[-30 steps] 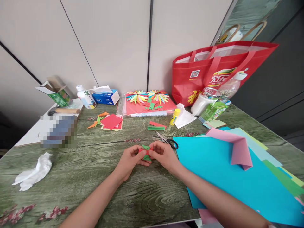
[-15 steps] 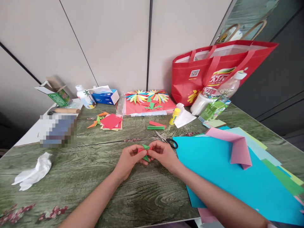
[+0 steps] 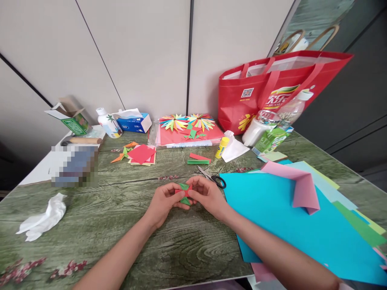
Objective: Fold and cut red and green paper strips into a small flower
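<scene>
A small folded paper piece [image 3: 185, 201], red across the middle with green points above and below, is held over the table between both hands. My left hand [image 3: 165, 201] pinches its left side, thumb on top. On the opposite side my right hand [image 3: 205, 195] grips it between thumb and fingers. Parts of the paper are hidden under the fingers. Just beyond my right hand lie scissors [image 3: 219, 180] with black handles. Farther back are a red paper strip [image 3: 200, 157] and a green strip [image 3: 198, 162], beside an upright yellow glue stick [image 3: 222, 147].
Large blue paper [image 3: 272, 217] covers the table's right side, with folded pink paper [image 3: 305, 189] on it. A red bag [image 3: 236, 96] stands behind. Paper squares [image 3: 142, 154] and a tissue box [image 3: 133, 123] sit back left; a crumpled tissue [image 3: 45, 217] lies at left.
The right fingers have shifted slightly on the paper piece, and more of its red middle and green points shows. Both hands stay in nearly the same place.
</scene>
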`<state>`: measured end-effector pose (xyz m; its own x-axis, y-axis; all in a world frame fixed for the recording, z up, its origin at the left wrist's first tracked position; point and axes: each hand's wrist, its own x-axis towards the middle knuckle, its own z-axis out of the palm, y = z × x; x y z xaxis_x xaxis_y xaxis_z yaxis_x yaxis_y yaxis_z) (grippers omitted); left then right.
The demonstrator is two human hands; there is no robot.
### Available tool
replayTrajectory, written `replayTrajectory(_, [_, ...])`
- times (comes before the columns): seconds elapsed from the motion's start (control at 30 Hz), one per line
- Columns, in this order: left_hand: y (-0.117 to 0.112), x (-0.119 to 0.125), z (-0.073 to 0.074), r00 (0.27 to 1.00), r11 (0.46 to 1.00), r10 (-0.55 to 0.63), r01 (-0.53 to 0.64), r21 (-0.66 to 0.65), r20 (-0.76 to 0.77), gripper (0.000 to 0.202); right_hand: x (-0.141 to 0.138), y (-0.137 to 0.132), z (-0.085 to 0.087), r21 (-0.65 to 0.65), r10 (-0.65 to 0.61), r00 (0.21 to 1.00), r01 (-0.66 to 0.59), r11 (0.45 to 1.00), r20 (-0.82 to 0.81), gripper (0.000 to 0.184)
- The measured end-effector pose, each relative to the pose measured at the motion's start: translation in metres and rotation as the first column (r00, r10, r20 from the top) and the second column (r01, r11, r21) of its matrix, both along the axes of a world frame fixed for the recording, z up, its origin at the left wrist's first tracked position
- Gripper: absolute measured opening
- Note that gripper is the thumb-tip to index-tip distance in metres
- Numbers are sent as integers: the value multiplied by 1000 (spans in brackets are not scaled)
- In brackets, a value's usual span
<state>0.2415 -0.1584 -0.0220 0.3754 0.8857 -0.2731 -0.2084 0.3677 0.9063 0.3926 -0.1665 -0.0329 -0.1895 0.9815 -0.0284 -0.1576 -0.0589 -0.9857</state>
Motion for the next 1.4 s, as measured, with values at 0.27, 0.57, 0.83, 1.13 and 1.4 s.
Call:
replayTrajectory(0.27, [2,-3,-3,1000,1000,-9,9,-5,-18,17,3,3,-3,43,-3,997,-1,999,79,17])
replayTrajectory(0.57, [3,-4,-4,993,994,102,-105,-36,-65,21,5,-3,-3,441,-206,917,37,897,342,9])
replayTrajectory(0.83, [6,-6,-7,979,980,194,-196,-22,-55,22,12,0,-3,755,-344,719,-378,536,604,31])
replayTrajectory(1.13, [5,-6,-5,971,971,229,-233,-53,-74,24,9,3,-10,777,-406,678,-423,466,613,17])
replayTrajectory(1.4, [5,-6,-6,972,975,219,-222,-26,-88,23,4,0,-8,732,-357,708,-330,596,610,14])
